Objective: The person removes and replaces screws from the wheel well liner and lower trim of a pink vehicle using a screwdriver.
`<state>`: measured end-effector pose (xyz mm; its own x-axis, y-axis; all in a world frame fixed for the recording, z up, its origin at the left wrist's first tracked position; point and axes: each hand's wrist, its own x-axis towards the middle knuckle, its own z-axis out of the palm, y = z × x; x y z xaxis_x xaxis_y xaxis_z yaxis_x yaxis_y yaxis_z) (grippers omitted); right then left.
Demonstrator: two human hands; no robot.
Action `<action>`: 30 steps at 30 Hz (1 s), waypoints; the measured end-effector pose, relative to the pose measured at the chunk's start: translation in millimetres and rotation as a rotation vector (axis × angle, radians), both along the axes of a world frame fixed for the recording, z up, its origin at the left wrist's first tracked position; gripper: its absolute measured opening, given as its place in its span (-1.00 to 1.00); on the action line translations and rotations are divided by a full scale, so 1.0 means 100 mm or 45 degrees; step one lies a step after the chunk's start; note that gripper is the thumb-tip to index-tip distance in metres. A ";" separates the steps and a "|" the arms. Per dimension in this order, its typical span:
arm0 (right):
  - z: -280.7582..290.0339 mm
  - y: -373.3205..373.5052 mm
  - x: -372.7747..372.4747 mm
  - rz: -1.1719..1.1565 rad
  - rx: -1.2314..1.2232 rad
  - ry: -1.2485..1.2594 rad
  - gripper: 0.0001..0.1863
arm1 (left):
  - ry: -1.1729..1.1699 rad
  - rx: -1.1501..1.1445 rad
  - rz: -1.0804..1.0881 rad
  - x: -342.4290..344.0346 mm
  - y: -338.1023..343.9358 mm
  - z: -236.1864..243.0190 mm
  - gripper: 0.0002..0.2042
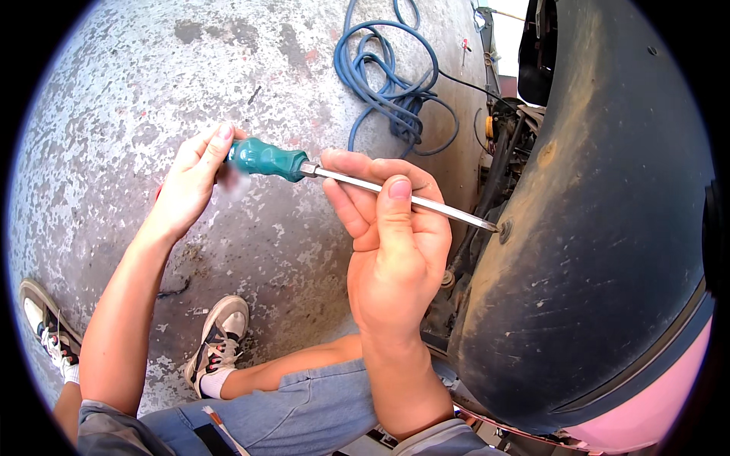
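Observation:
A screwdriver (268, 159) with a green handle and a long metal shank lies slantwise across the view. My left hand (199, 169) is closed on the back end of its handle. Around the shank, thumb on the near side, my right hand (395, 228) steadies it with bent fingers. The tip reaches a round screw (505, 230) in the black plastic panel (585, 228); whether it sits fully in the screw's recess I cannot tell.
A coiled blue hose (388, 83) lies on the worn concrete floor (114, 152). Behind the panel's edge, metal parts and cables (502, 152) show. A pink panel (639, 410) adjoins at lower right. My shoes (220, 334) stand below, and a brush (220, 425) lies against my shorts.

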<state>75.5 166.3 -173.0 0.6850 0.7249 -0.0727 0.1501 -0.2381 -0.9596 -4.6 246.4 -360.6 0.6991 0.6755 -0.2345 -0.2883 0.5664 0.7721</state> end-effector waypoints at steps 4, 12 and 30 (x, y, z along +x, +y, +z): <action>0.01 0.02 0.00 0.007 0.009 0.019 -0.77 | -0.005 0.003 -0.035 -0.03 0.02 0.02 -0.58; 0.03 0.03 0.01 0.054 0.035 0.013 -0.77 | -0.066 -0.132 0.027 -0.01 0.02 0.04 -0.60; 0.02 0.02 0.00 0.088 0.116 0.042 -0.80 | -0.037 -0.168 -0.049 -0.12 0.22 0.09 -0.50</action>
<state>75.9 168.3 -171.0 0.6313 0.7751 -0.0260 0.1314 -0.1400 -0.9814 -16.4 268.4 -351.4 0.7316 0.6127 -0.2989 -0.2858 0.6737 0.6815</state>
